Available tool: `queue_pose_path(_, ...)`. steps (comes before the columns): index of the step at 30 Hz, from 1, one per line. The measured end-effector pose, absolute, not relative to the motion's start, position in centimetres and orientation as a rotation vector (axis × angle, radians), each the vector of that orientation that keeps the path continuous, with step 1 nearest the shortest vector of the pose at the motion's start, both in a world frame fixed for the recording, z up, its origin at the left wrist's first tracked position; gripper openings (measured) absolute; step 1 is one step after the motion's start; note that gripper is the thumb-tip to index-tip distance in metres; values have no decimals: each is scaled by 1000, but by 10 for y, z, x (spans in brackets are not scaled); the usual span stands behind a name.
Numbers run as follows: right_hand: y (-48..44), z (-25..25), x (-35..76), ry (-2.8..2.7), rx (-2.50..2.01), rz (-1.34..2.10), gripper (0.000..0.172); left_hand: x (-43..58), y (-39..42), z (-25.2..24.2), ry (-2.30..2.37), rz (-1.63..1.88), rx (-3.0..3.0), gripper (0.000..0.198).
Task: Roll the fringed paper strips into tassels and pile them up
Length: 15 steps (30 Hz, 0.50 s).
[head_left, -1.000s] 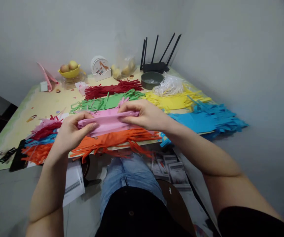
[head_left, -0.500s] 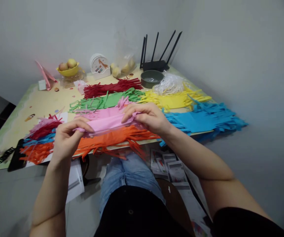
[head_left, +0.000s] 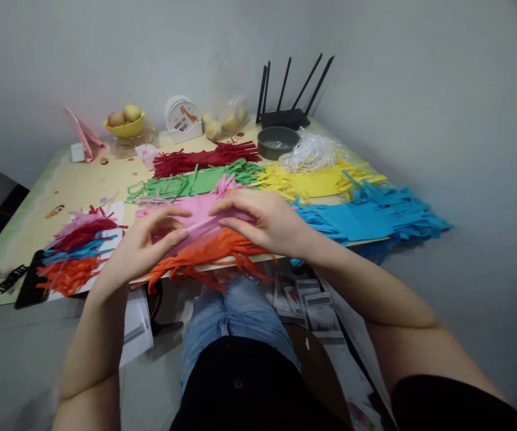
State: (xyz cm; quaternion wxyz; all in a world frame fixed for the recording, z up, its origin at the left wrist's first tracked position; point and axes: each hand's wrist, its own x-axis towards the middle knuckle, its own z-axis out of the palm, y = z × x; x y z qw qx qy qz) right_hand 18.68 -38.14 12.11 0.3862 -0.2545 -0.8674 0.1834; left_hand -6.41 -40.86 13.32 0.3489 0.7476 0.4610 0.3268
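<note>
In the head view, the left hand (head_left: 148, 239) curves over the left of the pink fringe (head_left: 201, 220), thumb and fingers spread apart. The right hand (head_left: 262, 218) arches over its right side, thumb and forefinger near a fold; I cannot tell whether they pinch it. The pink fringe lies on the tabletop (head_left: 81, 185) between green fringe (head_left: 207, 182) and orange fringe (head_left: 204, 256)

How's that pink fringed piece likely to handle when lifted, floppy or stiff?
The pink fringed piece is probably floppy: it creases softly between the left hand and right hand. It looks thin, so likely light for its size. Its loose strips may trail or tangle, since they bunch together beyond the right hand.
</note>
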Motion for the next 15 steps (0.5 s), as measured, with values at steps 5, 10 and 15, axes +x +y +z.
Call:
queue_pose_path(5, -383, 126, 189, -2237, -619, 465, 17, -57, -398, 134, 1001, 606, 1805, 39)
queue_pose_path(10, -379, 127, 189, -2207, -760, 585, 20, -58, -401, 129, 1211, 721, 1925, 39)
queue_pose_path(15, -377, 123, 185, -2160, -885, 692, 14, -62, -407, 132, 1365, 781, 1949, 28)
